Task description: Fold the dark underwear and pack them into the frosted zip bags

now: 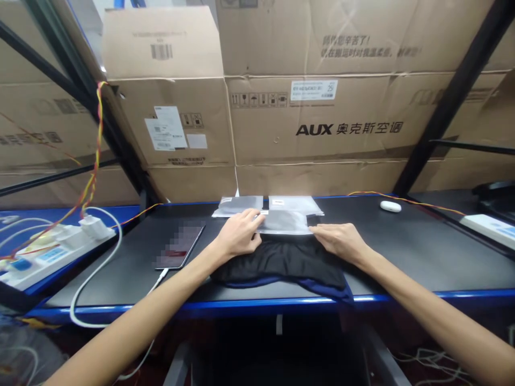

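Observation:
A clear plastic bag [284, 222] lies in the middle of the table, between my two hands. My left hand [240, 234] has its fingers curled over the bag's left edge, with the thumb below. At the bag's lower right corner, the fingertips of my right hand [340, 239] are pressed together on the plastic. Directly in front of the bag is a crumpled black cloth item [281, 260] with dark blue along its near edge. Behind, two more flat plastic packets, a left one [241, 203] and a right one [295, 204], carry small white labels.
A phone [181, 246] with a white charging cable lies left of my hands. Further left is a white power strip [56, 252] with plugs. A small white case [390, 206] and another white strip [491, 229] are on the right. Cardboard boxes [273, 147] stand behind the table.

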A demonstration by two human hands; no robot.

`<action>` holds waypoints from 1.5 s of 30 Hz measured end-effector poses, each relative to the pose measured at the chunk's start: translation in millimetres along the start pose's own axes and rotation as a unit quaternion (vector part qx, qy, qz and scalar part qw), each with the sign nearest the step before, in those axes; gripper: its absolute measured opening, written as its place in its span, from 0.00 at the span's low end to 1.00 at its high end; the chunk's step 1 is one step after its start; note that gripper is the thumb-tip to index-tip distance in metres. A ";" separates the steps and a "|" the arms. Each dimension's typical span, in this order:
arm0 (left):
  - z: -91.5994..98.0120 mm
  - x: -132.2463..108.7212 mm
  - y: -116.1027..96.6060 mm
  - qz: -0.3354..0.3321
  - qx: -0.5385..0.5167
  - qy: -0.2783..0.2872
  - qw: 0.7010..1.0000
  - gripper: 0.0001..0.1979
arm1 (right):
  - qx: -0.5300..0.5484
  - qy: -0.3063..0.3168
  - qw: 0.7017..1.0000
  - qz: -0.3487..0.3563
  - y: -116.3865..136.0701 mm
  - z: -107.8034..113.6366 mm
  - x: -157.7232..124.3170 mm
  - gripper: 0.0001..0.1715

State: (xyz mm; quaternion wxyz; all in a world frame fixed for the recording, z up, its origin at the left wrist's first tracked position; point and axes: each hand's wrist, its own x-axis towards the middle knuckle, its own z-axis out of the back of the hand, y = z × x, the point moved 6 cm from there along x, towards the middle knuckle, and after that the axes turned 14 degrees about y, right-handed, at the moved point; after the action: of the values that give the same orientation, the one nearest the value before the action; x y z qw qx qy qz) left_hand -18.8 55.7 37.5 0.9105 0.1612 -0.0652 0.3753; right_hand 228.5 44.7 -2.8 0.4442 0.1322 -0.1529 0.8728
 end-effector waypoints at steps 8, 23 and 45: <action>-20.6 29.0 -28.8 -0.050 0.018 0.007 0.999 0.23 | 0.019 -0.028 0.999 0.025 7.1 3.9 -1.4 0.16; -37.0 15.0 93.8 0.198 0.005 0.022 0.980 0.20 | 0.062 -0.052 0.997 0.020 13.0 7.6 -0.4 0.15; -51.1 -5.0 6.1 -0.050 -0.262 0.218 0.939 0.34 | 0.244 0.259 0.934 0.016 25.8 -18.5 12.2 0.36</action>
State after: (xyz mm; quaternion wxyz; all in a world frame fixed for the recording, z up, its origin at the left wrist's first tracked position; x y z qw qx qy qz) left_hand -26.7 74.0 -10.2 0.9300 -0.1657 0.0466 0.3249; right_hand 198.7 46.3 -19.1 0.4083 0.0038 0.1831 0.8943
